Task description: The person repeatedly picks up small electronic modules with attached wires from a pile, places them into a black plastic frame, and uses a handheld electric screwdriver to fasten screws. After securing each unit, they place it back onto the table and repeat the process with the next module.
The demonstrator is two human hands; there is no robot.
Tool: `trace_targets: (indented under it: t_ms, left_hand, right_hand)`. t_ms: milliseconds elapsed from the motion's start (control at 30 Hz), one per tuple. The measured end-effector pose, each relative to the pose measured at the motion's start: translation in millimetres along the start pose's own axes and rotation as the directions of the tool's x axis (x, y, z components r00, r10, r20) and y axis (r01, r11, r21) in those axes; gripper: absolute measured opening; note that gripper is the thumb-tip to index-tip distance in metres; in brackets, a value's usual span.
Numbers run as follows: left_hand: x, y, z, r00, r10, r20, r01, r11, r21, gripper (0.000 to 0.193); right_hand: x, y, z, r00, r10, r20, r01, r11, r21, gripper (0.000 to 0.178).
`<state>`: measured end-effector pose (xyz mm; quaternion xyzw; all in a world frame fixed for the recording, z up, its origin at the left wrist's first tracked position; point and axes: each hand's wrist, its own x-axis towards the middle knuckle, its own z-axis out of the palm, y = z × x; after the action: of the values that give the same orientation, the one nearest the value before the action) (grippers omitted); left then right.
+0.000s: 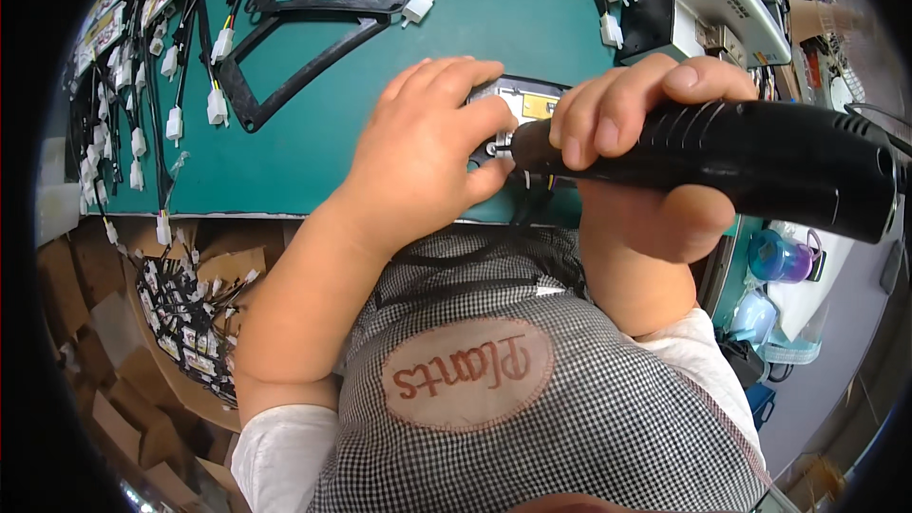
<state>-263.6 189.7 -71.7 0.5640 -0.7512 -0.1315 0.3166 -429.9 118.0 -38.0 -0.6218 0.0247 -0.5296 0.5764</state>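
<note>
A black electric screwdriver (769, 166) lies sideways in my right hand (632, 114), which is wrapped round its body. Its tip points left and meets a small flat part (534, 104) with a dark edge, a metal-looking face and a yellow label. My left hand (427, 138) grips the left end of this part, thumb and index finger on either side of the screwdriver's bit. Most of the part is hidden by my hands and the tool. Thin wires show below it, close to the table's front edge.
Black plastic frames (313, 76) lie on the green table (294, 166). Bundles of cables with white connectors (217, 106) hang over the left edge, above a box of similar parts (195, 342). A white and black machine (731, 14) stands at back right, a blue-purple cup (781, 256) below.
</note>
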Motion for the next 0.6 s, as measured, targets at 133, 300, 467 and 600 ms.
trace_targets:
  t_ms: [133, 300, 467, 600]
  left_hand:
    - [0, -4, 1, 1.0, -0.009, -0.008, 0.009, 0.999, -0.044, 0.034]
    - [1, -3, 1, 0.999, -0.052, 0.011, 0.053, 0.997, -0.056, 0.033]
    - [2, -2, 0, 0.999, -0.032, 0.005, 0.033, 0.998, -0.046, 0.032]
    - [1, -3, -2, 0.999, -0.02, 0.026, 0.021, 0.999, -0.036, 0.035]
  right_hand:
    - [9, -12, 13, 0.994, 0.109, 0.001, -0.107, 0.977, -0.182, 0.065]
    - [23, -1, 6, 0.974, 0.076, 0.214, -0.04, 0.985, -0.167, 0.061]
    - [16, 4, 11, 0.989, 0.035, 0.146, -0.019, 0.994, -0.109, 0.061]
    - [7, 2, 13, 0.967, 0.143, -0.211, -0.1, 0.975, 0.2, 0.055]
